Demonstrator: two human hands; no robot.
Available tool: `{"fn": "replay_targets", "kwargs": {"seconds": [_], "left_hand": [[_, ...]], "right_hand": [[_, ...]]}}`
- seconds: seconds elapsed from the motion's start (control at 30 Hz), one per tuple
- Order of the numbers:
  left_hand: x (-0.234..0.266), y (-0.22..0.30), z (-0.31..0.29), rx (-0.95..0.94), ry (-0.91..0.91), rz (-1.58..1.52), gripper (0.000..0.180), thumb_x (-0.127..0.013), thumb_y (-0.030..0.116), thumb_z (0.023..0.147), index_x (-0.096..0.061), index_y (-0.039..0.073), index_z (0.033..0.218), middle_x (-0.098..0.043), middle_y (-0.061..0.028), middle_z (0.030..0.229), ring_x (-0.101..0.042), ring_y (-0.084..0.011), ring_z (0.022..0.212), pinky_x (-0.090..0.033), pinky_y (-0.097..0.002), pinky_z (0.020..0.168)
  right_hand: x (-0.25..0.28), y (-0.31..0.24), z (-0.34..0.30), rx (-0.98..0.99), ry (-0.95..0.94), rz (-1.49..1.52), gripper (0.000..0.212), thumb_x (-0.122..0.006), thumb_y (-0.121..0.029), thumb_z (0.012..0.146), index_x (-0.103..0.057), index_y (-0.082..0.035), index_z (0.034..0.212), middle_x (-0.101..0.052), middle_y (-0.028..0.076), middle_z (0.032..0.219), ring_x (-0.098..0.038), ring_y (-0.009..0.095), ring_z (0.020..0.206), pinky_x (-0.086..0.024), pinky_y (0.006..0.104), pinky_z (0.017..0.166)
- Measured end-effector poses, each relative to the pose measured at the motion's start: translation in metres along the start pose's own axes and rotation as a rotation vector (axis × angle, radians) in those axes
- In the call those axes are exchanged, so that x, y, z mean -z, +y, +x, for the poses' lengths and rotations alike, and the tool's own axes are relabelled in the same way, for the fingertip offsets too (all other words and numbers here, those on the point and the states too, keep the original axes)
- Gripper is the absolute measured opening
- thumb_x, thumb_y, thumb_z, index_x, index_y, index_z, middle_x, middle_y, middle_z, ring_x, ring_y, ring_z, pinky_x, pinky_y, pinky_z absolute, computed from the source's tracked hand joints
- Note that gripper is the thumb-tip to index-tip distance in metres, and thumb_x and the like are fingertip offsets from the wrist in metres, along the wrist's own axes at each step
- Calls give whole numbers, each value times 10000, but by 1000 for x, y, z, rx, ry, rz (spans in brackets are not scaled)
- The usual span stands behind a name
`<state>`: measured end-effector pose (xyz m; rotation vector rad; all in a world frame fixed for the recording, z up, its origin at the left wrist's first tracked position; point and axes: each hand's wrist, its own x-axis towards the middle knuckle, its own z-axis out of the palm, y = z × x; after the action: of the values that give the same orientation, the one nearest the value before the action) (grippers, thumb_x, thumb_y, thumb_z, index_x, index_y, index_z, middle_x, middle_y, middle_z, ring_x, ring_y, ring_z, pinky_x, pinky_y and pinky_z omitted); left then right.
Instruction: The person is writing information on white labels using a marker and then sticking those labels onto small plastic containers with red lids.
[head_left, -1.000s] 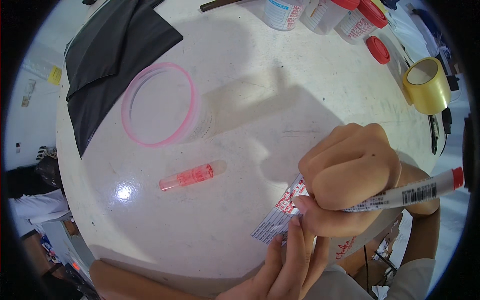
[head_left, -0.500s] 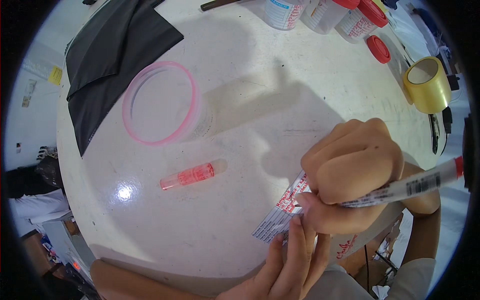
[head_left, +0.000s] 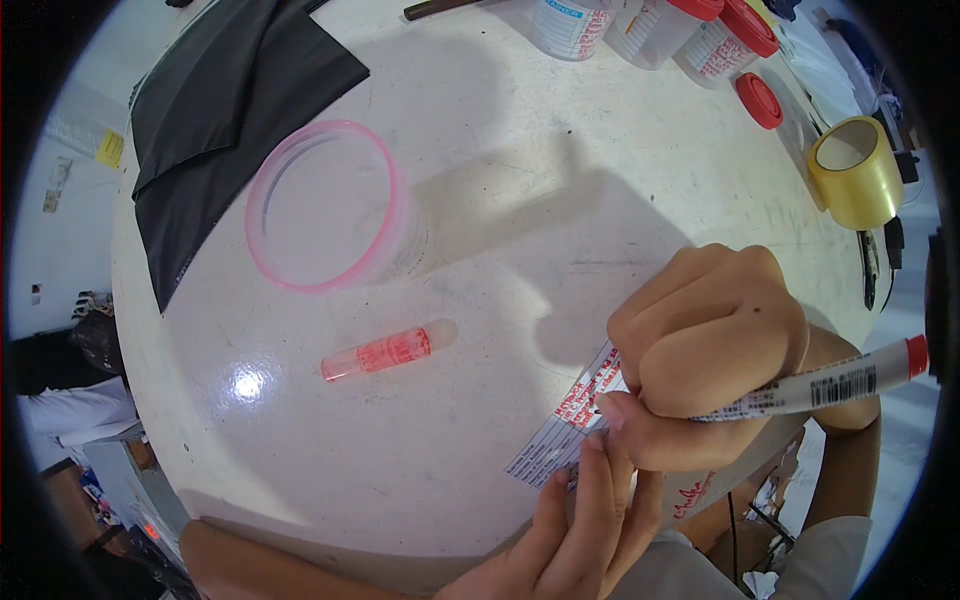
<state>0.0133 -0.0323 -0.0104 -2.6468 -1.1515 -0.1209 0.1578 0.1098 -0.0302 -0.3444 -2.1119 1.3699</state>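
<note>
A white marker with a red end slants through my right hand, which is closed around it. Its tip meets a white label strip with red and dark print, near the table's front right edge; the fist covers the strip's far end. My left hand lies with its fingers stretched out, fingertips pressing on the strip's near side. To the left of the strip rests a small clear tube with red print. Farther back stands a clear round tub with a pink rim.
Black folded sheets cover the far left of the white table. At the back right are several specimen cups, a loose red lid, a roll of yellowish tape and a cutter knife.
My right hand and the marker have shifted very slightly to the right, and the marker has rolled a little. My left hand keeps its place on the label strip.
</note>
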Motion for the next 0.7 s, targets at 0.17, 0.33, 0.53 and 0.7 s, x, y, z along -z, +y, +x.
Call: {"fn": "replay_targets", "kwargs": {"seconds": [0.17,0.33,0.53,0.7], "left_hand": [[-1,2,0,14,3,-5,302,-468,178,915,-618,60,1149,-637,-153,1178,-595,-267,1113,-496,-303,902],[-5,4,-2,5,-4,14,296,-470,175,912,-620,67,1144,-639,-150,1176,-596,-262,1113,-497,-300,897],[1,0,1,11,-5,-8,305,-468,174,911,-619,65,1153,-640,-154,1173,-596,-260,1110,-499,-297,888],[2,1,2,24,-18,-26,303,-474,148,905,-619,55,1155,-635,-164,1177,-595,-264,1110,-503,-294,878]], "right_hand": [[0,2,-2,11,-18,-22,387,-621,122,655,-311,-51,500,-403,45,438,-387,181,317,-247,290,317],[0,1,1,26,-34,-58,380,-624,117,655,-323,-51,495,-394,42,432,-385,178,312,-245,288,314],[2,3,0,28,-35,-34,377,-623,116,654,-324,-47,490,-389,42,431,-375,176,309,-234,287,314],[0,2,2,52,-16,-78,369,-616,122,651,-326,-44,494,-390,42,434,-371,170,308,-223,287,317]]}}
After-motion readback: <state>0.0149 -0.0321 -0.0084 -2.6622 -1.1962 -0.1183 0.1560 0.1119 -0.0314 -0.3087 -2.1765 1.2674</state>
